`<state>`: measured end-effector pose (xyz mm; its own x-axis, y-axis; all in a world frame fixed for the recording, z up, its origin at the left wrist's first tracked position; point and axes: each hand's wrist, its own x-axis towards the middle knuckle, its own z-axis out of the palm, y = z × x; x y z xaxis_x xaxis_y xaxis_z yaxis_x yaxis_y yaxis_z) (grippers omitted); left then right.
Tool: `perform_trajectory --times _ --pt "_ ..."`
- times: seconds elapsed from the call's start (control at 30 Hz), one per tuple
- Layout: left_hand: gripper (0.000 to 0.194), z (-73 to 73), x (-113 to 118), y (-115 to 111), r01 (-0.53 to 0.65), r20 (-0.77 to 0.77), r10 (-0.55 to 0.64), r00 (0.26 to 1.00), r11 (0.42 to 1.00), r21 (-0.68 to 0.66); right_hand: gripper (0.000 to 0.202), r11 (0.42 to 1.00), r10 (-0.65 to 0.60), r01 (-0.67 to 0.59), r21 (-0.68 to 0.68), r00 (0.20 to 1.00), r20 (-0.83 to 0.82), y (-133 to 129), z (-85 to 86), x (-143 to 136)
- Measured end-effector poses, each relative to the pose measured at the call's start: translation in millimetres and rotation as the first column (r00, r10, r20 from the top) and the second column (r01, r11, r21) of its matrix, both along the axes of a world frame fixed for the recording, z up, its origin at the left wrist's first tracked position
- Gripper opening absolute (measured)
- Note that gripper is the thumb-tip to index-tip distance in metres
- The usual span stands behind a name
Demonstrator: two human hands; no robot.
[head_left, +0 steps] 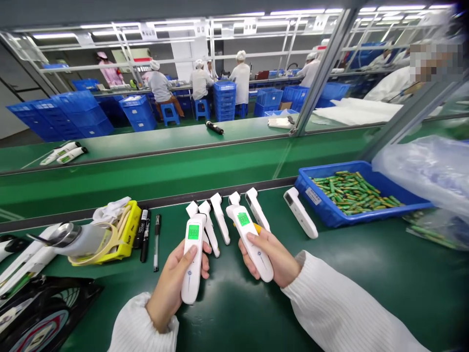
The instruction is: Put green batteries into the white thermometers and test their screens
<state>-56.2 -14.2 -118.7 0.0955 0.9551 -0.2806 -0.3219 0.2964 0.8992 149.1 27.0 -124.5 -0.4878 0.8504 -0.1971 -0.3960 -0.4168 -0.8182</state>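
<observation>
My left hand (176, 276) is wrapped round a white infrared thermometer (191, 278), thumb on its front below a lit green screen. In my right hand (276, 254) is a second white infrared thermometer (256, 252), also with its screen glowing green and my thumb against its front. Something yellow shows behind this second one, mostly hidden. Just beyond my hands, several more white thermometers (220, 220) lie on the green table, partly covered by the held ones. Another thermometer (301, 215) lies apart to the right.
A blue bin (326, 217) of green batteries (355, 190) stands at the right beside plastic bags (428, 166). Markers and a pen (157, 244) lie left, next to a yellow basket (132, 230) and a bottle (84, 239). Beyond the raised ledge, several people work among blue crates.
</observation>
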Motion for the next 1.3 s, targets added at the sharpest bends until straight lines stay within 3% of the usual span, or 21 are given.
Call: perform_trajectory --times 0.13,0.3,0.53,0.8,0.93,1.3 --pt "0.028 2.5 2 -1 -0.062 0.002 0.062 0.998 0.998 0.006 0.027 0.999 0.034 -0.034 -0.011 0.999 -0.035 0 0.6 2" --pt "0.054 5.1 4 -4 -0.112 0.062 0.112 0.992 0.994 0.01 0.028 0.998 0.057 -0.057 -0.014 0.998 -0.031 0 0.5 5" --pt "0.08 -1.6 10 -12 0.034 0.035 -0.041 0.999 0.981 0.19 0.031 0.987 0.092 -0.103 0.121 0.991 0.092 -14 -6.5 -9" --pt "0.073 -6.7 15 -23 0.07 -0.013 -0.069 0.998 0.971 0.227 0.027 0.966 0.18 -0.186 0.182 0.983 0.045 -28 -3.6 -16" --pt "0.073 -7.7 14 -25 0.078 0.002 -0.081 0.997 0.971 0.224 0.036 0.978 0.141 -0.151 0.145 0.987 0.074 -34 -6.6 -16" --pt "0.078 -10.9 15 -23 0.094 0.045 -0.109 0.993 0.964 0.249 0.031 0.974 0.109 -0.135 0.18 0.983 0.144 -40 -9.0 -18"
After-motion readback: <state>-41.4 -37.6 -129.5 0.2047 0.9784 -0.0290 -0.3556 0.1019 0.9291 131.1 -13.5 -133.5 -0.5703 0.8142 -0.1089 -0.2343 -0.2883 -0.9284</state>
